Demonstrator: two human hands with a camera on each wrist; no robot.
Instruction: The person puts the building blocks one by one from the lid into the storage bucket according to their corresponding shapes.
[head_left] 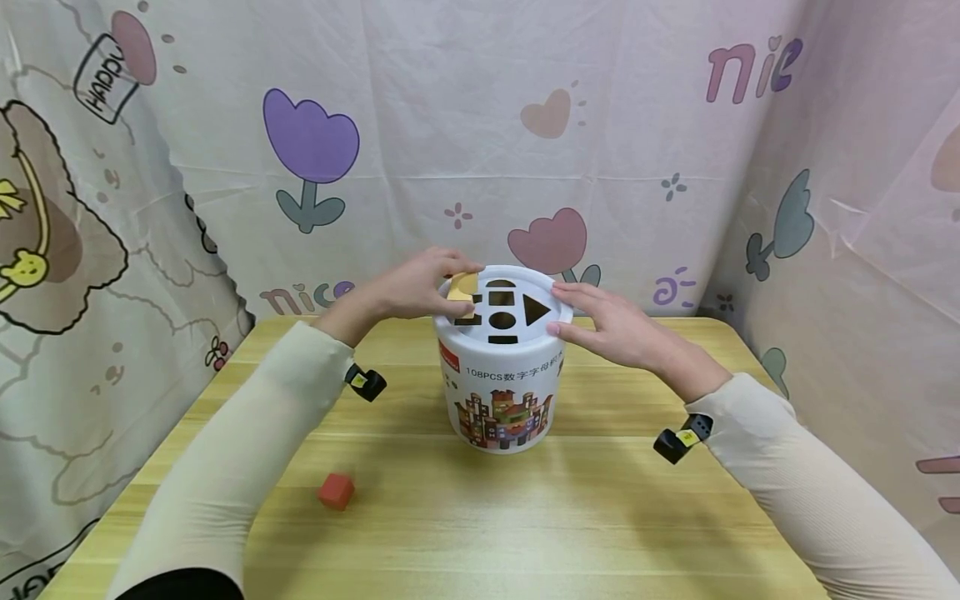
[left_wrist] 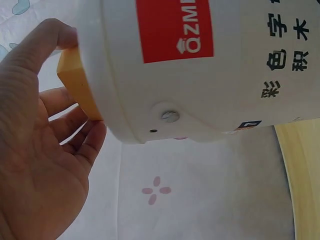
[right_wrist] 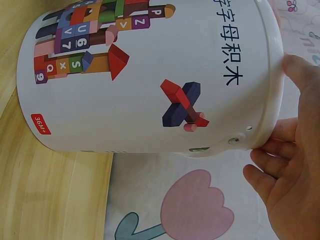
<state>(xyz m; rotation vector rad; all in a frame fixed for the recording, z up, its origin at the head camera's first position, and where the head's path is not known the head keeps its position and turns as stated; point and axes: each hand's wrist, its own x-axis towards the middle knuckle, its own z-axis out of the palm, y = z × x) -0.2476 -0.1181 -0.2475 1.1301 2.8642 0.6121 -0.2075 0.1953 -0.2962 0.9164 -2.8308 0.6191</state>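
Observation:
A white lidded bucket with block pictures and printed text stands upright on the table. Its lid has several shaped holes, among them a triangle, a square and an oval. My left hand pinches a yellow block between thumb and fingers at the left side of the lid. The left wrist view shows that yellow block against the lid; how far it sits in a hole is hidden. My right hand rests on the right rim with thumb and fingers spread, and the right wrist view shows its fingertips touching the rim.
A small red cube lies on the wooden table, left of and nearer than the bucket. Printed cloth hangs behind the table and along both sides.

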